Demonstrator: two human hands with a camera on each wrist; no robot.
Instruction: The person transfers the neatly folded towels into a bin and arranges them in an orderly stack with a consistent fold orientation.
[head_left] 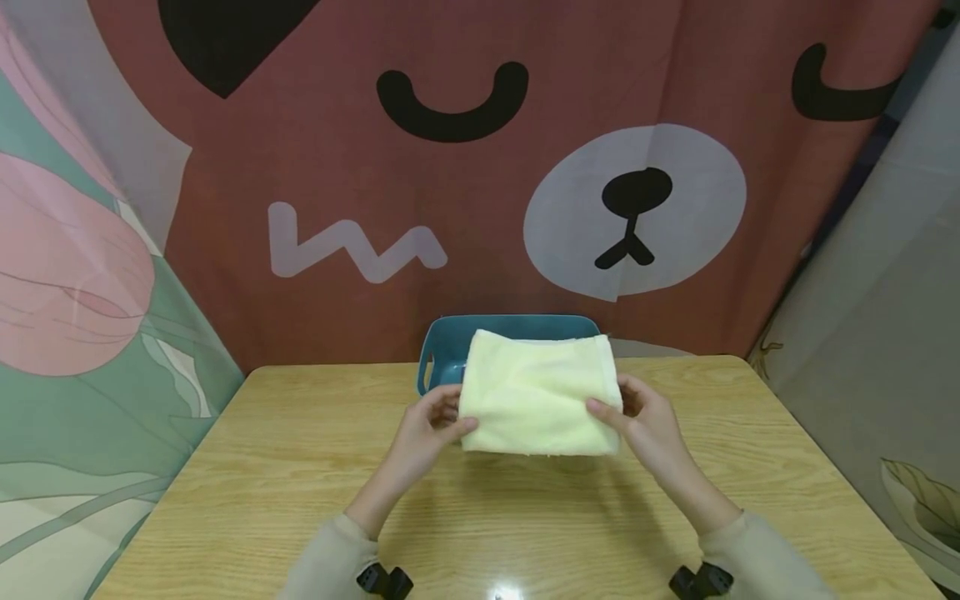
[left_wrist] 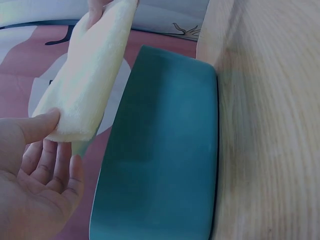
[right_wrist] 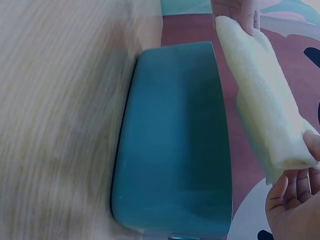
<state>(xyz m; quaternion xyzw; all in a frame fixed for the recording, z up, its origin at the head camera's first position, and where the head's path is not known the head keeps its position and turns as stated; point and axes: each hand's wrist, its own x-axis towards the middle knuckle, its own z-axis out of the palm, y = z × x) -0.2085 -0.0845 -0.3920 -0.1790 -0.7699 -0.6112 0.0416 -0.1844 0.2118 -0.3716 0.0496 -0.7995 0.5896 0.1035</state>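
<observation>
A folded pale yellow towel point(head_left: 536, 396) is held up between both hands, in front of and above a teal plastic basket point(head_left: 438, 346). The left hand point(head_left: 431, 425) pinches the towel's left edge, thumb on the near face and fingers behind. At the opposite edge the right hand point(head_left: 648, 425) grips it the same way. Both wrist views show the towel point(left_wrist: 87, 75) apart from the basket point(right_wrist: 170, 140), higher than its rim. In the head view the towel hides most of the basket's inside.
The basket stands at the back of a light wooden table point(head_left: 337, 433). Behind it hangs a brown curtain point(head_left: 480, 183) with a bear face. A floral curtain point(head_left: 75, 292) borders the left side, and a pale curtain point(head_left: 862, 317) the right.
</observation>
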